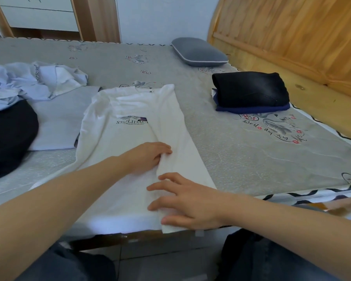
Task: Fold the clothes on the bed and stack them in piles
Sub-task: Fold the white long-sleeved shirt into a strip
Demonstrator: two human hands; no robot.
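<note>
The left hand (pixel 150 157) lies on the white cotton T-shirt with a dark printed logo (pixel 130 138), its fingers curled round the inner edge of the flap folded in from the shirt's right side. The right hand (pixel 188 201) rests flat lower down on the same flap, fingers spread and straight, pressing the cloth near the hem without gripping it.

The shirt lies face up on the grey patterned bed (pixel 241 159), collar away from the person, hem at the near edge. One sleeve and side already lie folded over the chest.

The fabric looks thin, light and limp: it will not hold a crease by itself and will likely sag wherever it is unsupported. Smoothing with flat palms should set the fold. For the next fold, the hem corners or the two shoulders seem the best places to pinch, lifting both together so the panel stays square.

To the right sits a folded pile, black denim garment on dark blue cloth (pixel 251 92). To the left lie a pale grey-blue garment (pixel 59 118), a heap of crumpled light blue and white clothes (pixel 28 82) and a black garment (pixel 8 134). A grey pillow (pixel 199 51) lies by the wooden headboard (pixel 292 37).
</note>
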